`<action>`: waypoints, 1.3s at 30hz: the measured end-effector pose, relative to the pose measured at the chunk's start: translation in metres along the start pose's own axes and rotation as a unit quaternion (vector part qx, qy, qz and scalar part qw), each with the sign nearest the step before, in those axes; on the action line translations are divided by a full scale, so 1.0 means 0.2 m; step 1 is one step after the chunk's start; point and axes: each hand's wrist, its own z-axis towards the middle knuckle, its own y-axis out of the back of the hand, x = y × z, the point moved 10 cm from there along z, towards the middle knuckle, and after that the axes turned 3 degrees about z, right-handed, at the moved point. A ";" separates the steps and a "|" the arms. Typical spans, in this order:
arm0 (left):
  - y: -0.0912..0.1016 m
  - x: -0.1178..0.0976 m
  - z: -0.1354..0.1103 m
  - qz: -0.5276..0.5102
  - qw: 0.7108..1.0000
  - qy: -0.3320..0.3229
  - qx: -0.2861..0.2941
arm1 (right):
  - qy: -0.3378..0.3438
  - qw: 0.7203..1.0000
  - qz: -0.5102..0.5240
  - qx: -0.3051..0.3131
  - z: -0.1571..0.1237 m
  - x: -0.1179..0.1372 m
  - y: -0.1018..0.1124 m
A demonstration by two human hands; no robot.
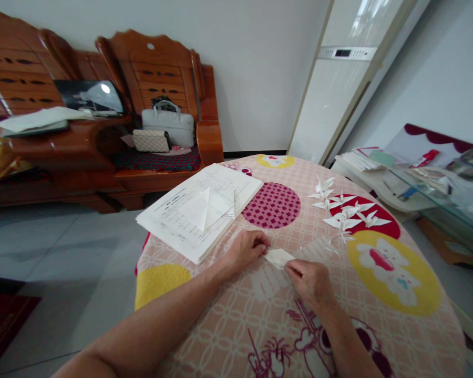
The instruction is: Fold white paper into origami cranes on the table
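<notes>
A small piece of folded white paper [279, 258] lies low over the patterned tablecloth, between my two hands. My left hand [249, 247] has its fingers curled at the paper's left end, pinching it. At the opposite end, my right hand [308, 279] grips the right corner with thumb and forefinger. Beyond my right hand sits a group of several white paper cranes [350, 211]. Left of my hands is a stack of printed sheets [173, 220], and on top of it rests a folded white paper square [208, 209].
The round table wears a pink cloth [220, 325] with coloured circles. Wooden chairs [153, 68] hold a grey handbag [171, 126] and a quilted purse [150, 141]. At right, a glass-topped stand [449, 210] carries papers and other items. A tall white cabinet-like unit [331, 94] stands behind.
</notes>
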 end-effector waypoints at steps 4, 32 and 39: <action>0.05 0.03 0.01 -0.039 0.998 0.010 -0.051 | 0.013 1.000 -0.002 -0.001 0.00 0.01 0.00; -0.04 -0.16 -0.06 0.187 0.973 -0.132 0.009 | -0.001 1.000 0.015 -0.021 0.00 -0.01 0.00; -0.11 -0.26 -0.10 0.260 0.945 -0.185 0.075 | -0.043 0.999 0.030 -0.007 0.01 -0.04 0.00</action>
